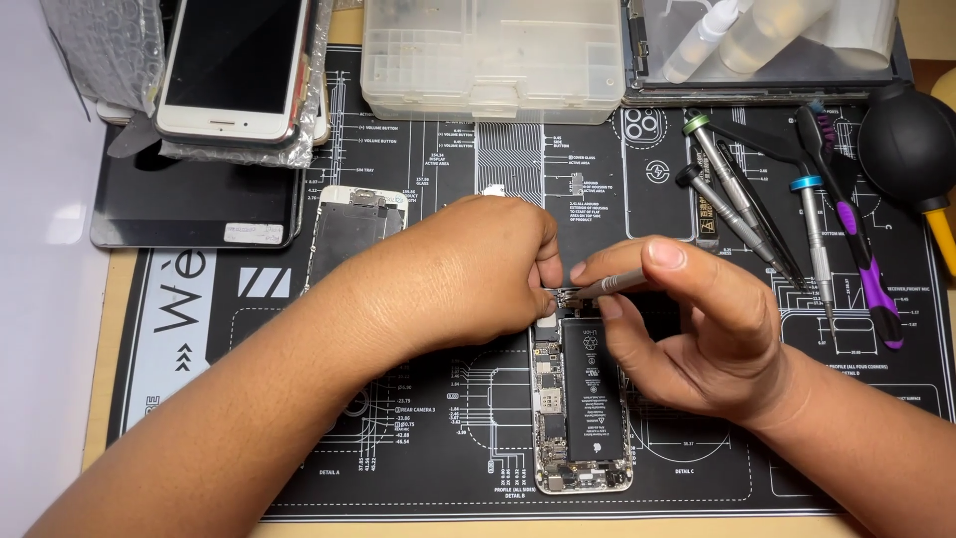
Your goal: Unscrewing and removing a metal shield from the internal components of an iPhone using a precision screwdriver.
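An opened phone body (581, 408) lies on the black printed work mat (697, 468), its black battery and circuit board exposed. My left hand (468, 269) rests over the phone's top end, fingers pinched together at the upper board. My right hand (697, 319) holds thin metal tweezers (607, 286) whose tip meets the same spot near the left fingertips. What the left fingertips pinch is too small to make out.
A detached screen panel (351, 231) lies left of my hands. At the back left a white phone (234, 65) sits on bubble wrap over a dark tablet (189, 204). A clear parts box (493, 58) stands at the back middle. Screwdrivers (732, 204), a purple-handled tool (856, 234) and a black air blower (908, 139) lie right.
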